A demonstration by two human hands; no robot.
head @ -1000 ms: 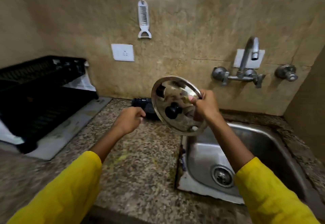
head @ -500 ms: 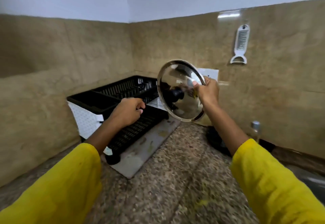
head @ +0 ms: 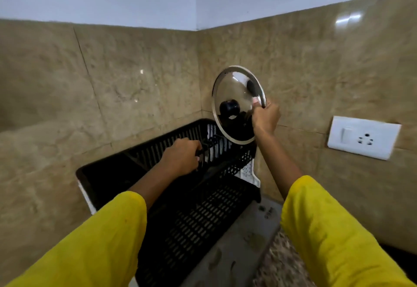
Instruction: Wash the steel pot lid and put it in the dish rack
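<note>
Since half a second ago the view has swung further left into the wall corner, and the lid [head: 234, 97] now hangs over the far end of the rack [head: 194, 214] rather than beside it. Its edge stands nearly upright, its top face with the black knob [head: 229, 107] turned toward the camera, the lower rim just above the rack's back corner; whether it touches the rack cannot be told. The right hand [head: 266, 117] pinches the lid's right rim, thumb on the near face and fingers curled behind. The left hand [head: 180, 158] has come forward over the rack and is curled loosely into a fist near the upright dividers; whether it grips one of them is not clear. Both arms wear yellow sleeves [head: 334, 237].

The black slotted rack sits in the corner on a grey drip tray [head: 239, 248], with a white side panel [head: 248, 174] showing at its far right end. A speckled counter [head: 284, 268] shows at the lower right. A white switch and socket plate [head: 363, 137] is fixed on the tan tiled wall [head: 135, 72] to the right of the lid.
</note>
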